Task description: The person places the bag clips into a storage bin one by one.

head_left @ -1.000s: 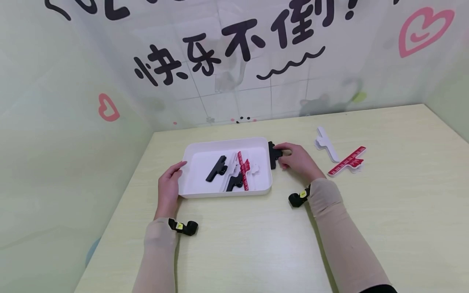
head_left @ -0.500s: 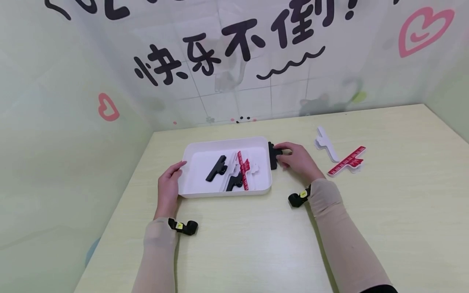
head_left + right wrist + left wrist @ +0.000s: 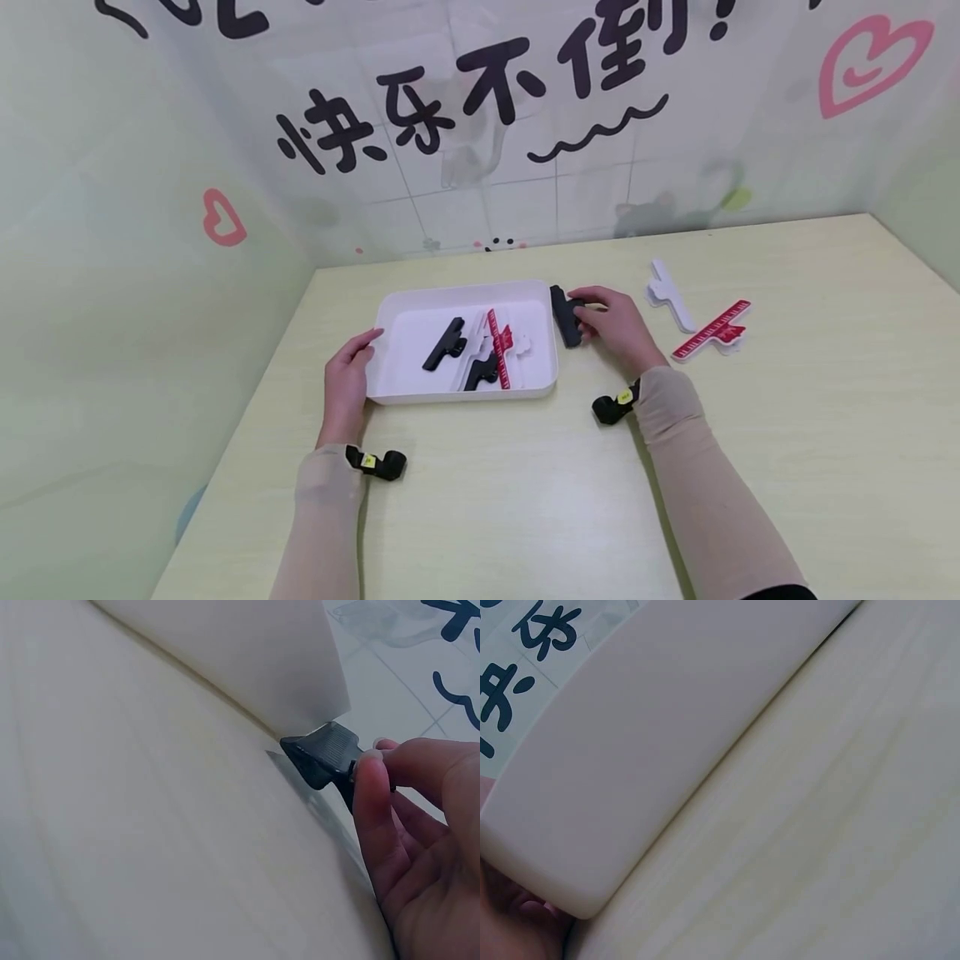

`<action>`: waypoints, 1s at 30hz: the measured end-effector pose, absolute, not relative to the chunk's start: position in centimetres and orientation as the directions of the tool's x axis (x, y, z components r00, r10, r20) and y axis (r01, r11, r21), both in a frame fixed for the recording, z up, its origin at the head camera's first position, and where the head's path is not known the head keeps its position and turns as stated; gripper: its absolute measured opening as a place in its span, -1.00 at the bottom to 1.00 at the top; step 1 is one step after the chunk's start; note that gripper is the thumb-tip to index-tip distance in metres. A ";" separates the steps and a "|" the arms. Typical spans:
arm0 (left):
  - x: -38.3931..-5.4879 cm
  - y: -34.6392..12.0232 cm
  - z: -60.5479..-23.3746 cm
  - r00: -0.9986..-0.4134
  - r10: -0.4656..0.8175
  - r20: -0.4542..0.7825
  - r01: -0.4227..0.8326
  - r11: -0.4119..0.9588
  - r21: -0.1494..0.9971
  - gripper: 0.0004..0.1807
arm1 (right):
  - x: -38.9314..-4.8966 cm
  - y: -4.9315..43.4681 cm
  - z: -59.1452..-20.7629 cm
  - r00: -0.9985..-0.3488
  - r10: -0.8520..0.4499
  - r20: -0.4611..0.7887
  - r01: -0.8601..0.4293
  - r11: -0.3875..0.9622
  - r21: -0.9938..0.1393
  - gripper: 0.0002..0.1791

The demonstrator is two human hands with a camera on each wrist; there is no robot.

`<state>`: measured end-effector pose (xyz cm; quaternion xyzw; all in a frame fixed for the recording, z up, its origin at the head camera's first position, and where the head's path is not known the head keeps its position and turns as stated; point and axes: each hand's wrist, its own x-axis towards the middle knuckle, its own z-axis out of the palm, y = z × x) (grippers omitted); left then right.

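In the head view my left hand (image 3: 345, 387) grips the left end of a white tray (image 3: 397, 354), thumb at its rim. My right hand (image 3: 613, 327) pinches a black clip (image 3: 566, 321) between thumb and fingers, just outside the tray's right end. The right wrist view shows this clip (image 3: 322, 754) close to the tray's outer wall (image 3: 277, 667); whether they touch, I cannot tell. Inside the tray lie two black clips, one apart (image 3: 444, 344) and one lower (image 3: 482, 372), a red clip (image 3: 498, 352) and white or clear clips, partly overlapping.
Right of my right hand, a white clip (image 3: 670, 294) and a red-and-white clip (image 3: 712, 332) lie on the pale wooden table (image 3: 510, 500). A printed cloth (image 3: 480, 192) hangs behind the table's back edge. Each wrist wears a small black camera.
My right hand has drawn the black clip slightly right, away from the tray's end, and turned it to a slant. My left hand stays on the tray.
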<state>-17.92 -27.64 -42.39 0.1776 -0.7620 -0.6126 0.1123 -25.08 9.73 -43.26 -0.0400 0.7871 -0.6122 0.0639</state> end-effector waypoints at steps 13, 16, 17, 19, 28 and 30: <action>-17.9 -27.6 -42.3 -0.909 -0.413 -0.048 -0.137 0.189 0.972 -0.67 | -25.0 9.9 -42.3 -0.988 -0.117 -0.102 0.115 -0.115 -0.987 -0.63; -17.9 -27.7 -42.3 -0.908 -0.416 -0.049 -0.139 0.189 0.972 -0.68 | -24.9 9.6 -41.7 -0.985 -0.137 -0.107 0.131 -0.181 -0.975 -0.60; -17.9 -27.7 -42.3 -0.907 -0.418 -0.053 -0.144 0.190 0.971 -0.67 | -24.8 9.5 -41.5 -0.984 -0.142 -0.110 0.137 -0.200 -0.970 -0.59; -17.9 -27.7 -42.4 -0.906 -0.420 -0.055 -0.149 0.195 0.969 -0.68 | -24.7 9.2 -41.1 -0.981 -0.164 -0.104 0.141 -0.230 -0.963 -0.58; -17.9 -27.7 -42.3 -0.908 -0.417 -0.048 -0.144 0.204 0.968 -0.68 | -23.9 7.3 -39.1 -0.977 -0.198 -0.072 0.126 -0.276 -0.953 -0.62; -17.8 -27.7 -42.3 -0.909 -0.415 -0.045 -0.138 0.198 0.971 -0.68 | -23.7 6.6 -38.9 -0.976 -0.205 -0.078 0.130 -0.254 -0.959 -0.65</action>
